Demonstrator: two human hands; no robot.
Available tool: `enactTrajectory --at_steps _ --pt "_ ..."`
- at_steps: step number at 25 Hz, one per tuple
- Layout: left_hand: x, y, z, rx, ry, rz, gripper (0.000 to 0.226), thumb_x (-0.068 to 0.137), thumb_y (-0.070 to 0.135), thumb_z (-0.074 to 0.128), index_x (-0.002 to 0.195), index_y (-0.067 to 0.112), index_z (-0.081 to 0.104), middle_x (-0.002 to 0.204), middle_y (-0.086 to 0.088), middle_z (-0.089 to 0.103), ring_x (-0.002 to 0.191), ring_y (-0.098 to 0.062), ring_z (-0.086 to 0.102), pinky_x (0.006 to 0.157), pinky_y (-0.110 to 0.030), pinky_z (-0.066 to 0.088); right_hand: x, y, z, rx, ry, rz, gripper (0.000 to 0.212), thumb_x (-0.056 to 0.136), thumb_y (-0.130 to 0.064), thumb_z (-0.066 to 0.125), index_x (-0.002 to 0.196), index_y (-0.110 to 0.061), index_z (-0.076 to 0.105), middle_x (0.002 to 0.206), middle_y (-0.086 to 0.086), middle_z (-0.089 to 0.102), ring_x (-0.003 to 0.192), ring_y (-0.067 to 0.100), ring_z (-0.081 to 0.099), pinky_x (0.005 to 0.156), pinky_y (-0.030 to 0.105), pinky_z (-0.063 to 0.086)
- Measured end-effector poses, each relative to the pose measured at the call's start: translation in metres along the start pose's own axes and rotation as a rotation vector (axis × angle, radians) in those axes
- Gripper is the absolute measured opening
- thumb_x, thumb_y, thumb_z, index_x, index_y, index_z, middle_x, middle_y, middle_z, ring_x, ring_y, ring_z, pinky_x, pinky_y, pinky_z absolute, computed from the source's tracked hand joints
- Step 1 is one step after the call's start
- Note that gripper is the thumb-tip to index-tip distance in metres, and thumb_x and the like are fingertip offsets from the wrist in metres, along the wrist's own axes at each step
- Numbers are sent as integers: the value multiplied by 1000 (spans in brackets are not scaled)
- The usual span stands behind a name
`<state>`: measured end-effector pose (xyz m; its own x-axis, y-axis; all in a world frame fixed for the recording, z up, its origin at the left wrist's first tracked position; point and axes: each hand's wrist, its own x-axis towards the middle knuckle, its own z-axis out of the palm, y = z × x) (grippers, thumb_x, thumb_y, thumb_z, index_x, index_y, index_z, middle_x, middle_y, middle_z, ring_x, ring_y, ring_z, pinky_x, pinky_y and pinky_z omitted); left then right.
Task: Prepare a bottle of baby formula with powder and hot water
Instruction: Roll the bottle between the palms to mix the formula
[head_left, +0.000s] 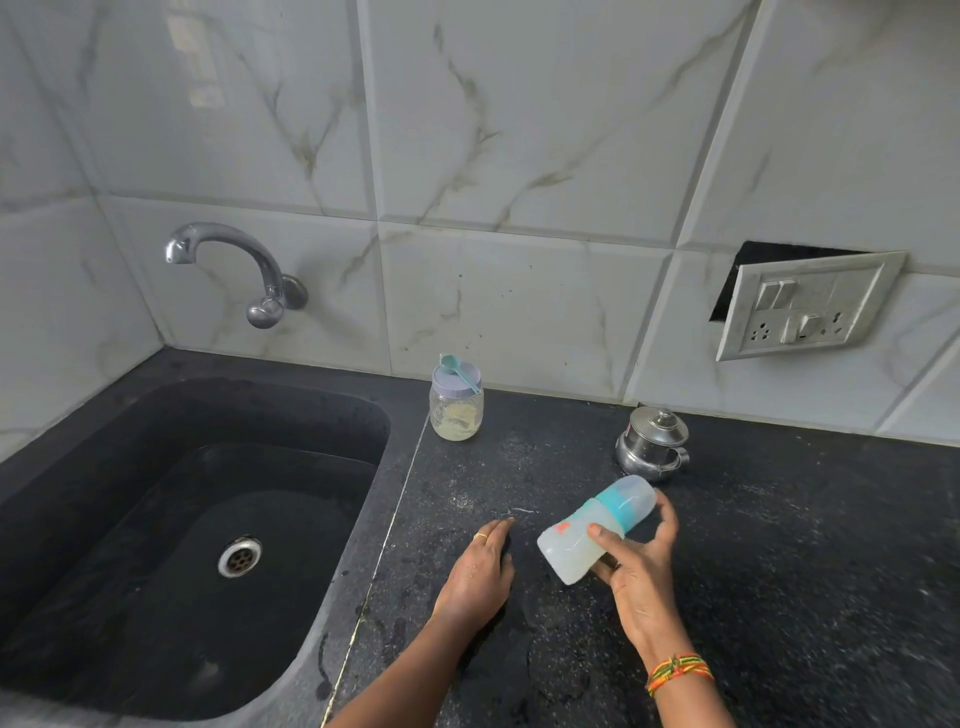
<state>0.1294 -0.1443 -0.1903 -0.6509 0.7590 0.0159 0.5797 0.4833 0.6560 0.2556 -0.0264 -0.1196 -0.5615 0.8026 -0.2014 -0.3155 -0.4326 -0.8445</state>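
A baby bottle (576, 540) with a teal collar and clear cap is tilted on its side above the black counter (779, 545), cap end pointing up and right; cloudy white liquid fills its lower part. My right hand (641, 561) grips it around the middle. My left hand (480, 566) rests palm down on the counter just left of the bottle, holding nothing. At the back stands a glass jar of powder (456, 410) with a lilac lid, and a teal scoop (457, 370) lies on that lid. A small lidded steel pot (652, 441) sits behind the bottle.
A black sink (171, 519) with a steel drain fills the left side, under a wall tap (228, 265). A loose switch-and-socket plate (805, 306) hangs on the tiled wall at right. The counter surface looks wet and speckled.
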Motion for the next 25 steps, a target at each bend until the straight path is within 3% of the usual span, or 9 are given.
enactTrajectory --at_steps 4,8,12,16,19,22,25 --pt "-1 1 0 2 1 -5 50 96 18 37 145 15 27 151 0 29 137 -15 33 114 -26 26 1 -1 2 155 66 10 68 84 6 58 126 -42 34 120 4 54 103 24 58 72 45 56" --pt "0 1 -1 8 4 -5 50 96 18 37 145 16 27 151 0 29 137 -15 33 113 -26 26 -3 -4 6 23 -9 12 77 80 13 58 130 -41 34 107 5 60 96 24 61 76 47 54" --pt "-1 3 0 9 10 -8 50 96 18 37 145 16 27 151 0 30 137 -15 33 114 -27 26 -1 0 2 198 66 44 75 85 6 56 135 -44 31 122 4 54 108 26 57 66 41 60" --pt "-1 2 0 13 6 -15 50 96 18 37 145 16 27 151 0 29 137 -15 33 114 -27 26 -3 -1 0 118 17 46 91 83 13 54 142 -48 21 111 1 59 100 23 60 77 46 53" --pt "-2 3 0 17 5 -12 50 96 18 37 145 16 27 151 0 29 137 -14 32 114 -26 26 0 0 -4 243 56 56 77 85 7 54 138 -44 31 125 4 54 106 25 58 68 42 59" --pt "-2 3 -1 16 3 -16 50 96 18 37 145 16 27 151 0 29 137 -14 33 114 -27 27 -3 0 -4 126 10 44 79 82 11 56 137 -41 35 118 4 57 104 25 59 65 40 59" --pt "-2 4 -1 19 4 -13 50 96 18 37 145 15 27 151 0 29 136 -15 33 114 -26 27 0 2 -3 221 52 40 74 84 6 56 137 -41 34 121 4 55 105 25 58 66 41 60"
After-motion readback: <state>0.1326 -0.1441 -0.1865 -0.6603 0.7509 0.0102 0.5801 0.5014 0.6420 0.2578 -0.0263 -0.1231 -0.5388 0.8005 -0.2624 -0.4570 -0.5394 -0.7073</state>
